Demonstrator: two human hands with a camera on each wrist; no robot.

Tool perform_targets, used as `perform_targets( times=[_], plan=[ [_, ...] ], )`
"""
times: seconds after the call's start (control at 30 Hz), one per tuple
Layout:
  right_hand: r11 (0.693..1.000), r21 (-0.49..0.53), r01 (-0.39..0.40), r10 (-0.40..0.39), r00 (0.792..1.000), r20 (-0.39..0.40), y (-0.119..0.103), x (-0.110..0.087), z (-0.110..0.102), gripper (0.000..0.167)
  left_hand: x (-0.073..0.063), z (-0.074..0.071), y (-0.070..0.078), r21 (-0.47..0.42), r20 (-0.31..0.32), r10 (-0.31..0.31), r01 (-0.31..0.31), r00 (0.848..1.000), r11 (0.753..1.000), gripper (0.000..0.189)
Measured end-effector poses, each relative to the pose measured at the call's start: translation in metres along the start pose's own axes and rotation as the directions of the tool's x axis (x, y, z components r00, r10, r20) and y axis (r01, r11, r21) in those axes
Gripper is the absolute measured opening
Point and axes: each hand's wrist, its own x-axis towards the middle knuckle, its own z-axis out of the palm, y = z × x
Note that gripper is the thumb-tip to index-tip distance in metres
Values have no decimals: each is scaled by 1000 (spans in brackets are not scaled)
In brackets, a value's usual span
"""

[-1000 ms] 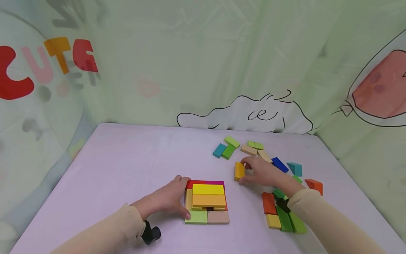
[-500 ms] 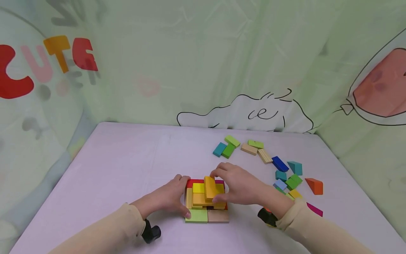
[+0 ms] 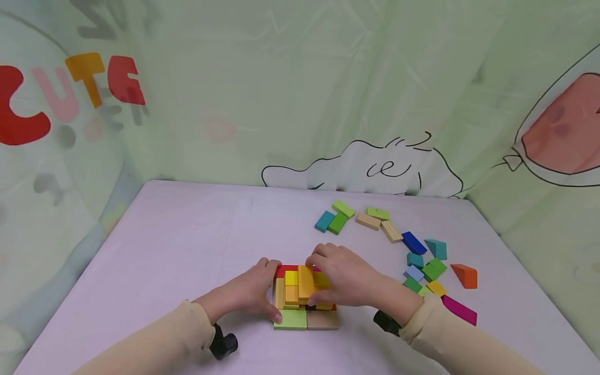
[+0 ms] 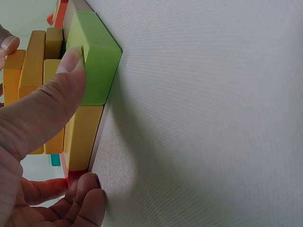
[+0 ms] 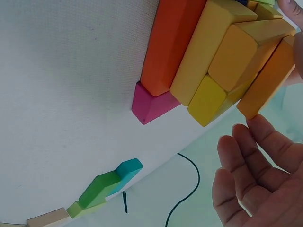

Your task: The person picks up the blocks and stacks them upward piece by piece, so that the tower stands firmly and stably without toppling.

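Your right hand (image 3: 344, 276) pinches an orange block (image 3: 305, 283) by its ends, thumb at six o'clock and a fingertip at twelve, which seemingly leaves its underside free. The block is over the top of the block stack (image 3: 290, 296), running crosswise above a yellow block (image 3: 291, 278) and a lower amber block (image 5: 234, 56); you would expect them to share its weight. (Whether it bears fully on both, you cannot tell.)

Your left hand (image 3: 255, 291) spans the stack's nine o'clock side with fingers wide: the thumb presses a light-green block (image 3: 290, 320) at seven o'clock, while fingertips meet a red block (image 3: 286, 271) at eleven, probably bracing the base against a nudge. A tan block (image 3: 322, 320) lies beside the light-green one, at five o'clock.

Loose blocks, among them a blue block (image 3: 414, 242) and a magenta block (image 3: 459, 311), lie on the surface (image 3: 211, 224) from one to three o'clock of the stack, perhaps set there for your right hand's reach.
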Motion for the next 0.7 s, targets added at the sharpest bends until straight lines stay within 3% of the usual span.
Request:
perform_targets(
  times=[0.3, 0.43, 0.57, 0.7],
  plan=[
    [1000, 30, 2, -2, 1000, 17, 1, -1, -1, 60, 1, 0, 0, -5, 2, -6, 6, 1000, 1000, 108],
    [997, 63, -33, 33, 999, 5, 6, -3, -8, 63, 1, 0, 0, -3, 2, 2, -2, 1000, 1000, 109],
    [989, 91, -117, 121, 991, -47, 30, 5, -14, 60, 1, 0, 0, 1, 0, 0, 0, 1000, 1000, 109],
    [967, 96, -236, 243, 968, -66, 70, 26, -10, 60, 1, 1, 0, -9, 4, -9, 9, 1000, 1000, 107]
  ],
)
